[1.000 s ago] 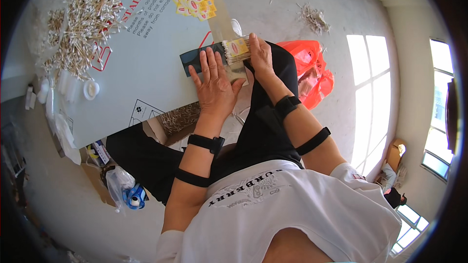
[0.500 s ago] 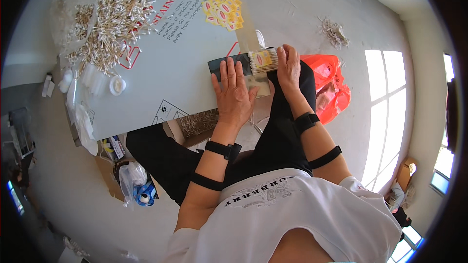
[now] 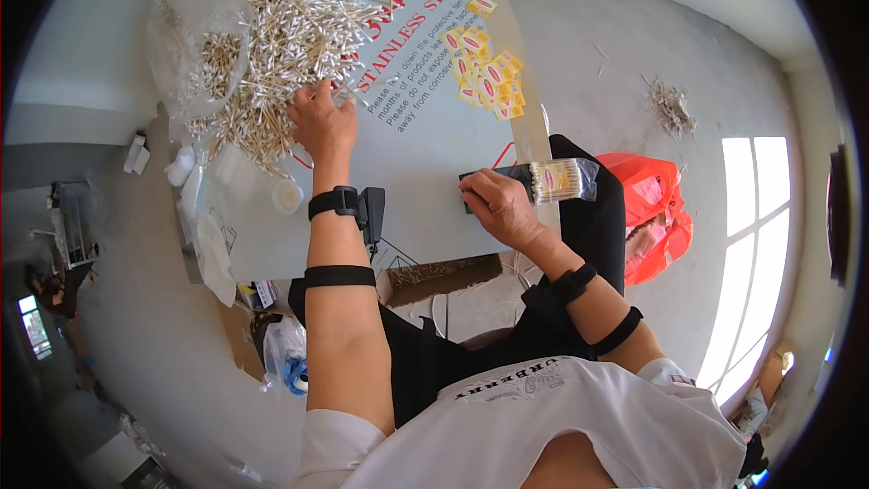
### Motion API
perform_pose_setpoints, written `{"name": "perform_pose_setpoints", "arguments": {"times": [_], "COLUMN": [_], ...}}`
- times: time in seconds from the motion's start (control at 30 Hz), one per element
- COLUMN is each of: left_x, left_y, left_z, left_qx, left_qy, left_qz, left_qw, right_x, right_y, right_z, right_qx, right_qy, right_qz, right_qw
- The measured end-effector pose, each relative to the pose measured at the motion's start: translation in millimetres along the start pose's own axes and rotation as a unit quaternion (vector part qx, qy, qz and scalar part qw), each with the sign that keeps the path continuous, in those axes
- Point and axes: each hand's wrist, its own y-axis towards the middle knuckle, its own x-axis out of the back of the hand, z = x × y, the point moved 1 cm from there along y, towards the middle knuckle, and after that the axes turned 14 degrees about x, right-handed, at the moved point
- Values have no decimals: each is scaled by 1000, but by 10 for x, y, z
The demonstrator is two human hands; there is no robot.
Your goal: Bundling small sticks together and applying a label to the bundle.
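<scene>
A big heap of loose cotton swabs [image 3: 272, 45] lies on the metal-topped table. My left hand [image 3: 323, 127] reaches to its near right edge, fingers bent and apart at the swabs; whether any swab is between them is hidden. At the table's right edge, a clear packet of cotton swabs [image 3: 557, 180] with a yellow-and-white label juts past the rim. It lies at the end of a dark flat strip [image 3: 516, 173]. My right hand [image 3: 502, 204] rests on the strip's left part, fingers curled in; what they grip is hidden beneath them.
Yellow-and-white labels [image 3: 489, 77] lie scattered toward the table's right side. A round white container [image 3: 288, 196] stands below the heap. Under the near table edge sits a cardboard box with swabs [image 3: 444, 279]. A red plastic bag [image 3: 638, 186] stands on the floor right.
My left hand has left the dark strip and gone left to the swab heap. My right hand has moved from the packet's outer end onto the strip. The view has shifted.
</scene>
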Motion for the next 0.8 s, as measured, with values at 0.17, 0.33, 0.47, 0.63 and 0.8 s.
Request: {"name": "perform_pose_setpoints", "arguments": {"times": [0.17, 0.33, 0.47, 0.63, 0.8], "left_x": [-117, -149, -70, 19, -19], "left_y": [-23, -486, -866, -1204, -1439], "left_z": [-63, -121, -133, 57, 356], "left_qx": [-1, -52, -77, -109, -24], "left_qy": [24, 8, -40, -113, -133], "left_qz": [14, -15, 39, -5, -7], "left_qw": [1000, 998, 995, 988, 991], "right_x": [-165, -260, -343, -332, -397], "right_y": [181, 452, 581, 675, 944], "right_z": [-95, -211, -263, -305, -354], "right_qx": [-39, -36, -72, -117, -90], "right_qy": [-24, -19, -18, 44, 19], "right_qz": [7, -7, -19, -60, -81], "right_qw": [999, 999, 997, 990, 992]}}
